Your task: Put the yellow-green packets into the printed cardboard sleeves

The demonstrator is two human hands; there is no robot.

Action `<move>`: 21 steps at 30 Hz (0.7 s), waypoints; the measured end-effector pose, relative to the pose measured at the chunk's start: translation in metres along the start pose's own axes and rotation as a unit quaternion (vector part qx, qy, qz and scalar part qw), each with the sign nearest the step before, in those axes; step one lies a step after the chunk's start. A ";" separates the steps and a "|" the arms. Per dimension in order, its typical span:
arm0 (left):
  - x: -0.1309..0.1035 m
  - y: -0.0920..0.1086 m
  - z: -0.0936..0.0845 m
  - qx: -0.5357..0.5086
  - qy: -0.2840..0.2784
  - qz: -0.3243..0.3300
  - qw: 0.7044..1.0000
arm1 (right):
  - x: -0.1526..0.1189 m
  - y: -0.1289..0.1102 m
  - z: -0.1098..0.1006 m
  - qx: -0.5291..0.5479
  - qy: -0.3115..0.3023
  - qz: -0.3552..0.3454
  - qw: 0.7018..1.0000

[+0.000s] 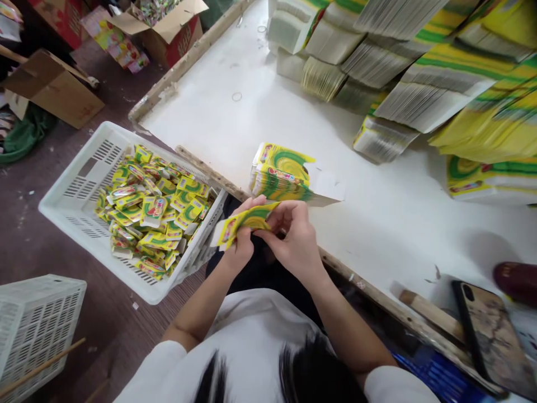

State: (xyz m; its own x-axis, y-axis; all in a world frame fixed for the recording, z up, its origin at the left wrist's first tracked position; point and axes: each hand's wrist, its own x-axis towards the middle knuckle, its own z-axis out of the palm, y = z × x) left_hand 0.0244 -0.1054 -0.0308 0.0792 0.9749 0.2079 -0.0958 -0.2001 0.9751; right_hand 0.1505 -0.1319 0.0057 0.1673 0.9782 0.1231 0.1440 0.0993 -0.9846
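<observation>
My left hand (240, 242) and my right hand (296, 238) both grip one flat yellow-and-green printed carton blank (243, 221), held over my lap just off the table's near edge. The blank is partly bent between my fingers. Just beyond my hands, a small stack of the same flat blanks (283, 173) lies on the white table (235, 120). To my left a white slotted plastic basket (73, 193) holds several folded yellow-green little boxes (151, 215).
Large fanned stacks of flat blanks (419, 67) fill the table's far right. A phone (489, 336) and a wooden stick (432, 316) lie at the near right edge. Cardboard boxes (168, 28) stand on the floor at upper left, another white basket (36, 327) at lower left.
</observation>
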 end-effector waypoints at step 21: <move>0.011 0.039 0.011 -0.242 0.159 -0.104 0.952 | -0.019 -0.009 0.017 0.044 -0.170 -0.046 0.983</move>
State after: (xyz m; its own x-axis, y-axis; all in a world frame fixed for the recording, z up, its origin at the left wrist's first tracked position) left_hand 0.0319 -0.1036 0.0107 -0.1494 0.9842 -0.0951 -0.5626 -0.0055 0.8267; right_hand 0.1299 -0.1487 0.0097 -0.1804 0.9673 0.1780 0.0557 0.1907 -0.9801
